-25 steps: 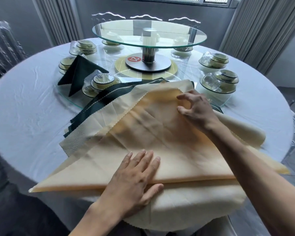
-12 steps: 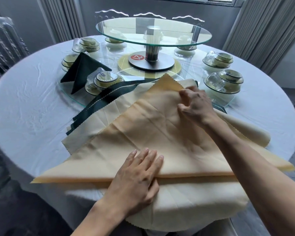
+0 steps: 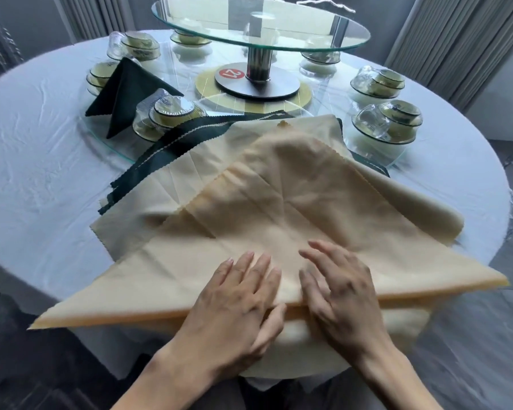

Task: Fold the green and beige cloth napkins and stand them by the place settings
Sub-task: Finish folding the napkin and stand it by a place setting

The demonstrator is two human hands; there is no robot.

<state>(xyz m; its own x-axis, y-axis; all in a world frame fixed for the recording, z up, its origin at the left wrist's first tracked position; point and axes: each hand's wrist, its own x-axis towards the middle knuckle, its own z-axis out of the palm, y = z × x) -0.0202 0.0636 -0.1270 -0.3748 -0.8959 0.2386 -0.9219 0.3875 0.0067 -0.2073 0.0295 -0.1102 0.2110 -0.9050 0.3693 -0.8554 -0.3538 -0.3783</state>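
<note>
A beige napkin folded into a triangle lies on top of a stack of beige and dark green napkins at the near table edge, its long fold toward me. My left hand lies flat on its near edge, fingers straight. My right hand rests beside it on the same edge, fingers spread and loosely bent. More beige napkins and dark green napkins show beneath. A folded dark green napkin stands at the left by a place setting.
A round table with a white cloth carries a glass ring and a raised glass turntable on a metal post. Stacked bowls and glasses sit around the ring. Curtains hang behind, and a clear chair stands at the right.
My right hand has let go of the napkin's far corner and come back to the near fold beside my left hand. The top corner now lies down on the stack.
</note>
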